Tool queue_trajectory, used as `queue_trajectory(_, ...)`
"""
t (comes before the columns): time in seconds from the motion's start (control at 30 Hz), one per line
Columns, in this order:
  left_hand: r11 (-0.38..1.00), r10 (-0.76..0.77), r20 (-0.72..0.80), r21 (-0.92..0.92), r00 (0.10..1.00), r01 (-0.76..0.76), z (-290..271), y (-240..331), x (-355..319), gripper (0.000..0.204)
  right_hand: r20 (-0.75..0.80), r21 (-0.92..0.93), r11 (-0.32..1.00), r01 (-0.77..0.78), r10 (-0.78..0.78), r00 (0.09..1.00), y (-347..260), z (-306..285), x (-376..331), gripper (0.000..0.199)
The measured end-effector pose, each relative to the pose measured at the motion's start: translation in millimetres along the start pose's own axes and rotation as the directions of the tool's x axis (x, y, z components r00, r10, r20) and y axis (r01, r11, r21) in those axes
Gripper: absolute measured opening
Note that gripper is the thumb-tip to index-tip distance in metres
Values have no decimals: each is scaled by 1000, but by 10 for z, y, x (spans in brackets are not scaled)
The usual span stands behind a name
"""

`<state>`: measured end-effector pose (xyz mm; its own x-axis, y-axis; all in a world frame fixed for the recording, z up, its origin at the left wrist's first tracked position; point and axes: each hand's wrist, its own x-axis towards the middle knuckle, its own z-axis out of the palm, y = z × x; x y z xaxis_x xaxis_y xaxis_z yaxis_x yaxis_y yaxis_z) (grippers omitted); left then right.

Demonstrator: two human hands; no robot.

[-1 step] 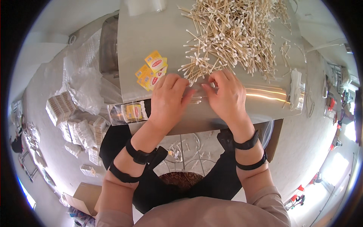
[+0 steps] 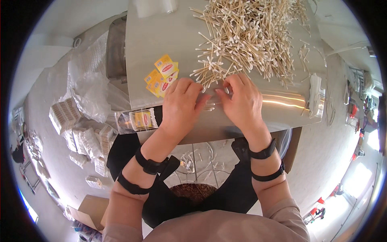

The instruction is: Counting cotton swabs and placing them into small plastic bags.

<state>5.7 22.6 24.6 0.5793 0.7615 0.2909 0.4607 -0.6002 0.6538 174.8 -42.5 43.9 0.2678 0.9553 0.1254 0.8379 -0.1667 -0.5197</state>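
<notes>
- Left hand (image 2: 181, 105) lies palm down at the near edge of the table (image 2: 161, 36); fingers bent, tips pinched on a small swab bundle (image 2: 209, 107)
- Right hand (image 2: 242, 99) faces it, fingertips closed on the same bundle; bundle sits between both hands, just below the swab pile (image 2: 250, 36)
- Yellow labels (image 2: 163, 74) lie just left of the left hand; a filled packet (image 2: 139, 120) sits at the table's left edge; more packets (image 2: 84, 137) are stacked on the floor

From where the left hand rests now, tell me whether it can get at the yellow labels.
Probably yes. The left hand lies on the metal table right beside the yellow labels, and nothing stands between them. It is busy, though, pinching a small clear bag with the right hand.
</notes>
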Motion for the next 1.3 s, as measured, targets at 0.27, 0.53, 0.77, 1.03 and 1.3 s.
queue_trajectory(0.27, 997, -53, 29, 61, 998, 52, 28, -17, 103, 13, -72, -50, 999, -22, 18, 997, 123, 31, 56, 26)
queue_trajectory(0.53, 996, -46, 59, 73, 997, 42, -10, -73, 46, 16, -75, -64, 998, -28, 23, 997, 181, 8, 62, 18)
queue_trajectory(0.77, 998, -17, 14, 66, 1000, 16, -70, -94, 72, 14, -120, -20, 997, -72, 70, 990, 235, 12, 54, 13)
queue_trajectory(1.03, 999, -42, 202, 13, 979, 41, -343, -218, -11, 11, -149, 79, 989, -122, 133, 980, 276, -127, 72, 8)
queue_trajectory(1.3, 993, -59, 319, -77, 946, 88, -400, -178, -44, 10, -90, 182, 982, -42, 60, 994, 265, -174, -24, 8)
